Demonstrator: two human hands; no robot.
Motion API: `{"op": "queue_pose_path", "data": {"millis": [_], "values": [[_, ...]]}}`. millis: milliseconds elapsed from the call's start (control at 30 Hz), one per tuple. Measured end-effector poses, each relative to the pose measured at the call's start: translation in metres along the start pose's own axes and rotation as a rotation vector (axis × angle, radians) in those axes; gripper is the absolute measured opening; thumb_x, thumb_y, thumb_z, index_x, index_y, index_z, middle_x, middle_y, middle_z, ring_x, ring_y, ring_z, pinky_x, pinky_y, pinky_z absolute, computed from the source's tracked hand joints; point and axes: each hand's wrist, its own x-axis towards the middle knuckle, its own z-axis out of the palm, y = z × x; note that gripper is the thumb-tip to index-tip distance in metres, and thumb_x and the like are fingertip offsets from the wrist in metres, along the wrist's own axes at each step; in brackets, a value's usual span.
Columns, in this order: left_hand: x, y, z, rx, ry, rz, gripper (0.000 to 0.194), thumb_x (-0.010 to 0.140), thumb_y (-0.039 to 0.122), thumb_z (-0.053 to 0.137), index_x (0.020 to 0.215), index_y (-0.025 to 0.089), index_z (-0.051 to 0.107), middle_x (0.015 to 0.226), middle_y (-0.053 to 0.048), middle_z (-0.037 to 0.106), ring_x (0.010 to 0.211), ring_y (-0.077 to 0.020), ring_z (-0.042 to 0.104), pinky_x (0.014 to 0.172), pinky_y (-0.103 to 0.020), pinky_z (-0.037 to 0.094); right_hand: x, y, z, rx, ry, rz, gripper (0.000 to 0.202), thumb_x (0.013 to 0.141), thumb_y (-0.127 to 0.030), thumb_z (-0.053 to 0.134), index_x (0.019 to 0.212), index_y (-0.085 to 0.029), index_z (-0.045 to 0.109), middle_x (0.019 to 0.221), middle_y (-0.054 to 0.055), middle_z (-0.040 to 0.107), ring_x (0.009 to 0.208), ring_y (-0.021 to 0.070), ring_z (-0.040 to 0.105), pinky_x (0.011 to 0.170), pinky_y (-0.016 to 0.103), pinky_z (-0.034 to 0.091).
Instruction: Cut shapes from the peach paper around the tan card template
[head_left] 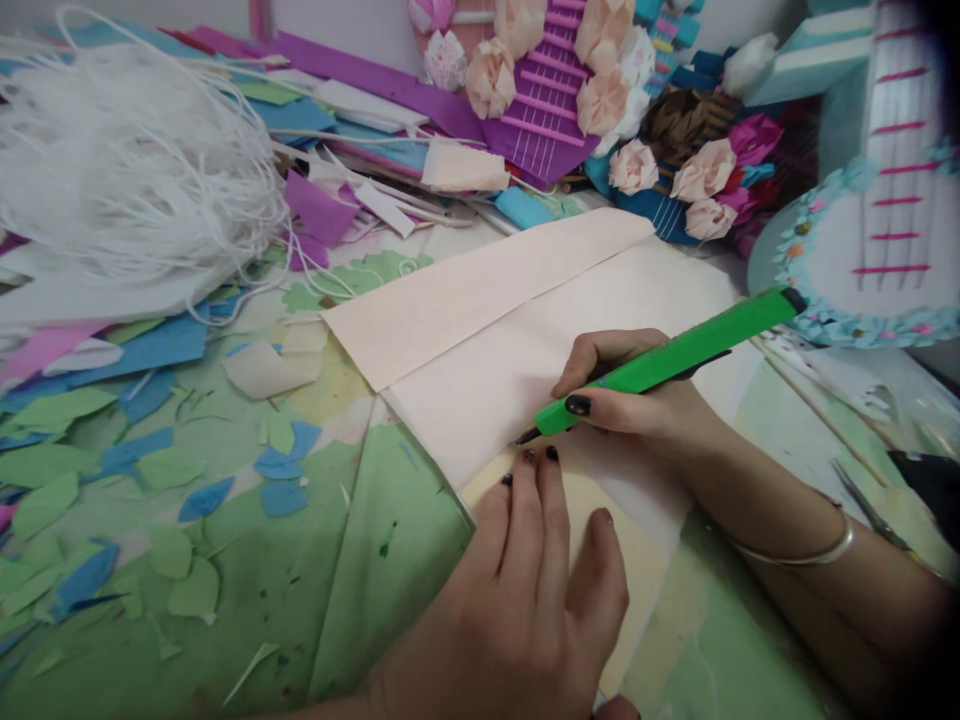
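Our right grip point(660, 415) is wrapped firmly round the green cutter point(675, 352) — its long axis slanting away to the right, tip down by the yellow paper's point(645, 550) far edge. Our left grip point(517, 580) — nearer that paper — presses it, fingers extended, grasping nothing, over the white sheet point(465, 400).

Right hand point(637, 405), right of scene: glossy black-polished thumbnail point(578, 405); a slim, smooth, silver-coloured bangle point(806, 558) encircles the bare forearm point(742, 480) beyond the wrist. Left hand point(517, 580), near side: short, rounded, dark-polished fingernails point(553, 453).
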Motion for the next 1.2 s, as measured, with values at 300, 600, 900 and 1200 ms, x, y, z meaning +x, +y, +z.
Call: {"op": "queue_pose_path", "data": {"millis": [300,600,900,1200], "values": [[0.0011,-0.0008,-0.0002,0.013,-0.002,0.004,0.075,0.083,0.070,0.041,0.121,0.007,0.055,0.112,-0.026,0.065,0.109,-0.0434,0.059,0.090,-0.048,0.039,-0.0002,0.0023,-0.0017,-0.001,0.007,-0.009,0.015,0.069,-0.029,0.072,0.062,-0.018,0.063,0.060,0.001,0.066,0.050,0.0108,0.056,0.042,0.020,0.039],[0.0005,-0.0006,-0.0001,0.002,-0.011,-0.005,0.075,0.085,0.069,0.037,0.121,0.006,0.054,0.114,-0.027,0.064,0.109,-0.0433,0.059,0.090,-0.048,0.038,0.0001,0.0032,-0.0022,0.033,0.009,0.021,0.013,0.070,-0.028,0.071,0.063,-0.019,0.064,0.060,0.001,0.067,0.052,0.0111,0.057,0.044,0.021,0.041],[0.0009,-0.0010,-0.0019,0.013,-0.009,0.001,0.075,0.084,0.069,0.037,0.121,0.006,0.054,0.112,-0.026,0.065,0.107,-0.0424,0.060,0.090,-0.048,0.039,0.0004,0.0028,-0.0026,0.026,0.018,0.025,0.015,0.068,-0.030,0.072,0.063,-0.018,0.063,0.061,0.001,0.067,0.052,0.0114,0.057,0.043,0.021,0.042],[-0.0007,-0.0004,0.0010,-0.002,0.021,-0.004,0.075,0.085,0.069,0.037,0.121,0.005,0.055,0.111,-0.027,0.065,0.109,-0.0433,0.058,0.091,-0.048,0.038,0.0010,0.0040,-0.0037,0.036,0.023,0.032,0.017,0.068,-0.033,0.073,0.063,-0.019,0.064,0.059,0.001,0.065,0.049,0.0118,0.056,0.041,0.022,0.039]]}}
